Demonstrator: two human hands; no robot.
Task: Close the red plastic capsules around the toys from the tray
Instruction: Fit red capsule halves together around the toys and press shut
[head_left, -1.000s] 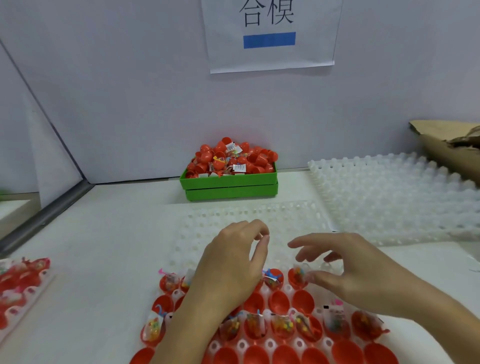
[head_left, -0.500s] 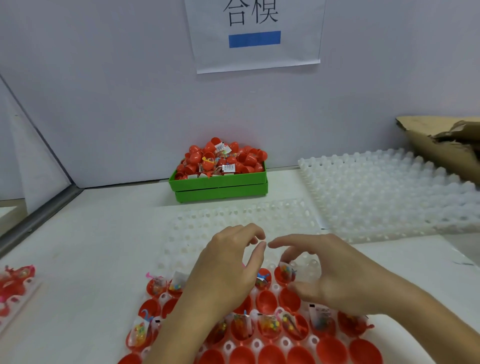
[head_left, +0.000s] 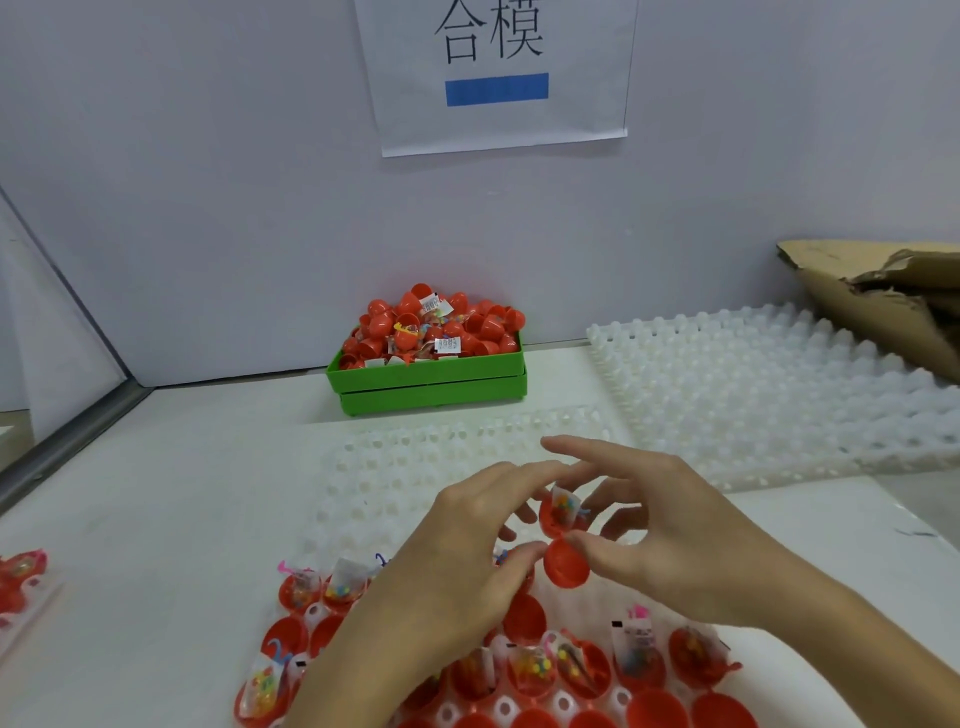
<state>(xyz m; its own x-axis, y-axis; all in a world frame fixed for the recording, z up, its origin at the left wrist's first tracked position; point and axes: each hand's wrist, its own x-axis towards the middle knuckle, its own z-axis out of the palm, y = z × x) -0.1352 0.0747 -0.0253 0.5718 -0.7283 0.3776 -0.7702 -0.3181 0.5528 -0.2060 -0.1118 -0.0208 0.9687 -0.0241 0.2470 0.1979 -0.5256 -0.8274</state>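
The open red capsule (head_left: 563, 540) is held up between the two hands, just above the far end of the filled tray (head_left: 524, 709), its two halves hinged apart: the far half (head_left: 558, 512) cups a small clear toy packet (head_left: 565, 506) with coloured bits inside, and the near half (head_left: 567, 564) hangs below it, empty, hollow side seemingly turned away from the camera. The long axis runs roughly far to near, so closing it looks to mean folding the near half up and over the packet. The right hand (head_left: 670, 535) pinches the near half with thumb and curled fingers, index finger stretched out above; the left hand (head_left: 467, 551) curls in from the left, fingertips on the far half, thumb near the hinge. Both are equally close. The packet's top stands proud of the rim and could catch in the seam. Around them, more open capsules with toys sit in the tray on the white tabletop (head_left: 171, 499), with a green bin (head_left: 431, 379) of capsules far off.
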